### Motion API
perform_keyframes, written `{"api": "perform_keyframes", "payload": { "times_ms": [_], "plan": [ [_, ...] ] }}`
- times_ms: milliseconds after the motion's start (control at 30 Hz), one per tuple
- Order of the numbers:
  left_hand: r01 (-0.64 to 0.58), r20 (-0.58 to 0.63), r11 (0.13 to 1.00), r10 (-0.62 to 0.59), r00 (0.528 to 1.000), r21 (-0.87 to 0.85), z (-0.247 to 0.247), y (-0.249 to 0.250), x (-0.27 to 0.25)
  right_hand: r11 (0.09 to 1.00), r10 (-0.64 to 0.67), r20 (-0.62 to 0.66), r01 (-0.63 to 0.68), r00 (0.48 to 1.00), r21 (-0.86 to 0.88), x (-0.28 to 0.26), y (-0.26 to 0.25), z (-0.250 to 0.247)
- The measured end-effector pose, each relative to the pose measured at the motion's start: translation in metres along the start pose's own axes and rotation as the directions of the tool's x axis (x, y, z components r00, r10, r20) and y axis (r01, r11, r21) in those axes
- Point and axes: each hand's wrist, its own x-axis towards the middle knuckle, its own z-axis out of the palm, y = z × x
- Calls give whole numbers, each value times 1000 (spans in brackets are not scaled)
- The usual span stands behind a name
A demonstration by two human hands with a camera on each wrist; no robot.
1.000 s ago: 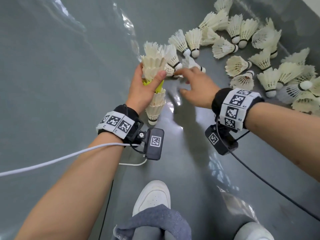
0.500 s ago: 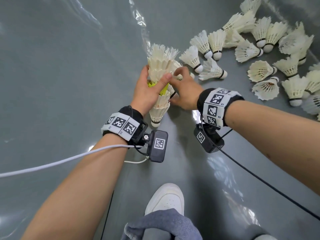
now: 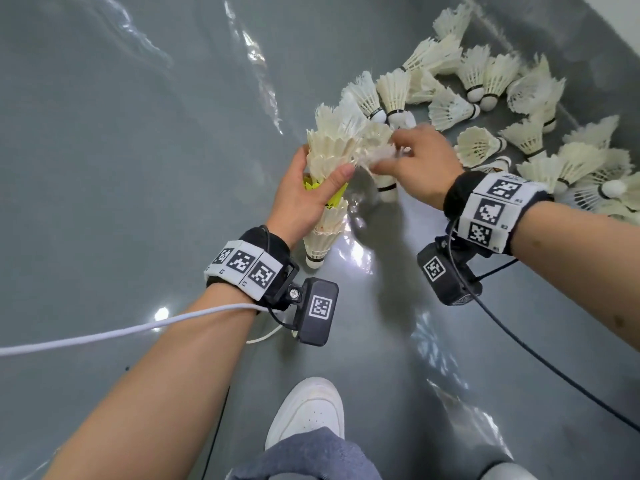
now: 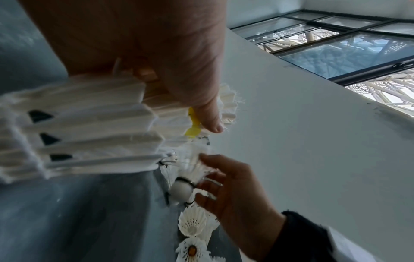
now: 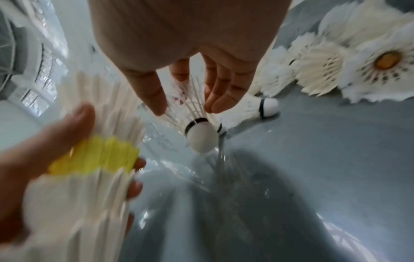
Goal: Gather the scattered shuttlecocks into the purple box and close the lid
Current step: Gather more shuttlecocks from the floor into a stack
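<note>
Since a moment ago, the right hand has lifted clear of the stack and now pinches one white feathered shuttlecock by its skirt between thumb and fingers, cork tip pointing down, just right of the stack's upper end. The left hand is wrapped around a nested stack of white feather shuttlecocks with one yellow plastic one in the middle, thumb pressed across the front, held upright above the glossy grey floor.

Many more loose white shuttlecocks lie scattered on the floor to the far right, beyond the right hand. The purple box is not visible in any view.

This looks like the collecting stage, far from finished. The next move likely calls for turning the pinched shuttlecock so its cork slots into the open top of the stack, without crushing feathers.

A white sneaker shows at the near edge.
</note>
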Motion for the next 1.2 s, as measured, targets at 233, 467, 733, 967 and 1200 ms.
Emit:
{"api": "perform_keyframes", "payload": {
  "times_ms": [233,467,733,967,1200],
  "plan": [
    [15,71,997,-20,997,73,17,-5,-7,925,120,-295,2,948,381,10,-8,-46],
    [-17,62,997,13,998,76,20,-5,-6,976,-146,38,138,989,171,6,-23,-17],
    [-22,85,986,8,996,167,16,-3,-4,990,-127,86,122,988,67,6,-36,-6],
    [-6,21,995,4,1000,96,9,-3,-2,946,-191,64,166,980,277,6,-31,-6],
    [-29,-51,998,32,998,55,0,-1,3,993,-43,-55,48,998,105,14,5,0]
  ]
}}
